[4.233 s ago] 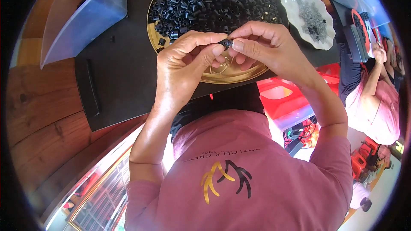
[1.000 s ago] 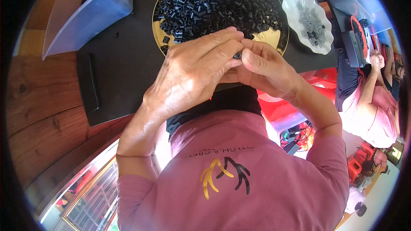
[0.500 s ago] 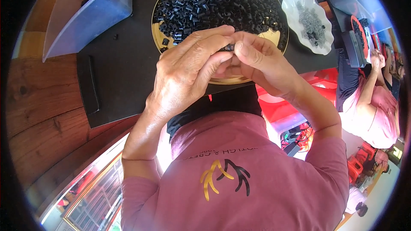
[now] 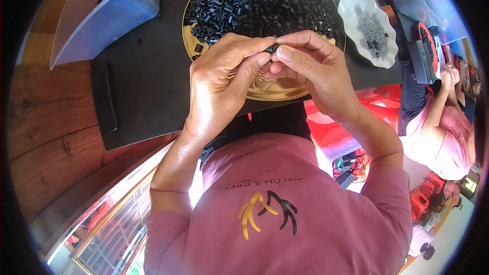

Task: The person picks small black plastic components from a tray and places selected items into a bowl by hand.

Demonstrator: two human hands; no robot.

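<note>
Between the fingertips of both hands is a small black tubular piece, held over the near part of a round gold tray. My left hand pinches its left end between thumb and fingers. On its other end, the thumb and fingertips of my right hand are closed, with the remaining fingers curled below. Much of the piece is covered by the fingers. Many similar short black tubes lie heaped across the tray beyond my hands.
Right of the tray stands a white wavy-edged dish with small clear pieces and a few black ones. A translucent bin sits at the left on the dark table. Another person sits at far right, near a red-rimmed container.
Both hands keep hold near the same spot. The piece has come slightly nearer the tray's far side, and my right fingers have shifted, showing more of the gold tray between my hands.
</note>
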